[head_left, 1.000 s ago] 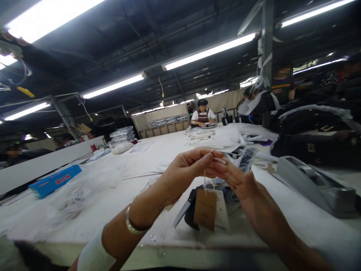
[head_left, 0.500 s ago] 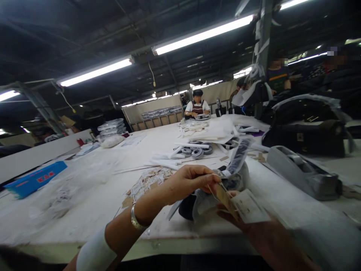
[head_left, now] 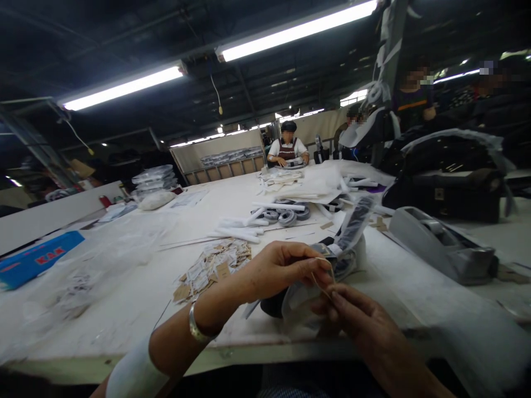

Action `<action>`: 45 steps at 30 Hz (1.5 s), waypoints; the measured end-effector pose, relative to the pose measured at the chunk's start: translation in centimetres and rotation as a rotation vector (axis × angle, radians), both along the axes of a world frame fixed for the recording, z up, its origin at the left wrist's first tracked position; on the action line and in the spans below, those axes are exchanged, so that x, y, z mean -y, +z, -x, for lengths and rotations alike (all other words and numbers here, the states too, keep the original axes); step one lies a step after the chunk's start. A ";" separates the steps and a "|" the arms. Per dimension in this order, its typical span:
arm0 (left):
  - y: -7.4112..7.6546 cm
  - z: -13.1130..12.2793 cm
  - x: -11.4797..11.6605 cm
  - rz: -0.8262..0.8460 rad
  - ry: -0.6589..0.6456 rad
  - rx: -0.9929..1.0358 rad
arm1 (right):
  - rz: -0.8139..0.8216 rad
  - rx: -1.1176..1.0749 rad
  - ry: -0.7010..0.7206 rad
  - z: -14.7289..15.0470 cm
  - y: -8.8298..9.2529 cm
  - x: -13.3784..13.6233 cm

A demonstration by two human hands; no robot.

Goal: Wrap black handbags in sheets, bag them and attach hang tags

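A thin pale string loops between my two hands. My left hand, with a silver bangle at the wrist, pinches the string's upper end between thumb and fingertips. Lower and to the right, my right hand has thumb and finger closed on the string's other end. No tag shows at the string now; my right fingers may hide it. Just behind my hands lies a dark item in clear and white wrapping, partly covered by them. From it rises a plastic-wrapped strap.
Left of my hands is a heap of white and brown tags. A grey tape dispenser and black bag stand right. White tubes and coiled straps lie beyond. A blue box is far left; a co-worker sits opposite.
The brown and white tags in my right hand have gone from sight. My right hand has come up toward my left, its fingers now pinching the string. The view has shifted slightly.
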State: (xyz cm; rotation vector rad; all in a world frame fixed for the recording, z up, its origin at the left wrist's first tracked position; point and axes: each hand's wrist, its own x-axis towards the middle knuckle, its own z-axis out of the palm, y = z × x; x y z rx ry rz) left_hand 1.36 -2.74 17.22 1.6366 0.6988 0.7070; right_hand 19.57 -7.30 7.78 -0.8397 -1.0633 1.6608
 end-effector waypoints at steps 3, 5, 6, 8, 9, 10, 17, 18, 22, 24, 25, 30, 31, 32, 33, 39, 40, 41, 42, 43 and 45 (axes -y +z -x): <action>0.0 1.0 -1.0 -0.136 0.046 -0.090 | 0.042 0.100 -0.060 -0.3 -1.2 0.1; -0.2 2.2 -2.3 -0.251 0.180 -0.126 | 0.058 0.261 -0.080 -0.4 -2.1 -0.2; -0.4 2.8 -3.1 -0.299 0.260 -0.144 | 0.046 0.346 -0.080 -0.3 -2.4 -0.5; -1.1 4.0 -4.6 -0.322 0.330 -0.225 | -0.017 0.480 -0.067 -0.1 -2.8 -1.2; -1.4 4.5 -5.3 -0.300 0.302 -0.284 | -0.050 0.519 -0.066 0.1 -2.9 -1.6; -1.8 4.9 -5.9 -0.269 0.245 -0.339 | -0.074 0.535 -0.072 0.4 -2.9 -2.0; -2.2 5.0 -7.5 -0.175 -0.112 -0.384 | -0.155 0.403 -0.074 3.5 -1.7 -4.2; -2.1 4.8 -7.6 -0.156 -0.160 -0.368 | -0.184 0.413 -0.061 3.8 -1.4 -4.4; -1.7 4.4 -7.9 -0.099 -0.273 -0.333 | -0.242 0.437 -0.017 3.9 -0.5 -5.0; -1.7 4.4 -8.0 -0.073 -0.289 -0.341 | -0.246 0.414 -0.011 3.8 -0.4 -5.1; -1.8 4.4 -8.1 -0.063 -0.287 -0.348 | -0.251 0.399 -0.012 3.7 -0.4 -5.2; -2.4 5.0 -8.0 -0.008 -0.102 -0.352 | -0.248 0.305 -0.020 3.4 -0.5 -5.0; -2.3 5.3 -7.8 -0.012 -0.042 -0.342 | -0.228 0.279 -0.016 3.3 -0.6 -4.8; -2.2 5.6 -7.6 -0.017 0.016 -0.323 | -0.201 0.248 -0.010 3.2 -0.8 -4.6; -2.0 5.8 -7.3 -0.011 0.064 -0.288 | -0.171 0.207 0.001 3.0 -1.1 -4.4; -1.5 6.4 -4.6 0.254 0.181 0.113 | -0.130 0.155 -0.011 1.3 -3.0 -2.4; -1.6 6.2 -4.1 0.259 0.184 0.165 | -0.146 0.203 -0.041 1.1 -3.0 -2.1; -1.8 5.9 -3.8 0.253 0.191 0.209 | -0.159 0.242 -0.060 0.9 -2.8 -1.8; -1.9 5.6 -3.4 0.235 0.200 0.243 | -0.165 0.261 -0.063 0.8 -2.6 -1.5; -2.1 5.3 -3.2 0.210 0.205 0.266 | -0.160 0.256 -0.051 0.6 -2.2 -1.2; -2.3 4.6 -2.8 0.155 0.198 0.273 | -0.102 0.177 -0.006 0.4 -1.1 -0.8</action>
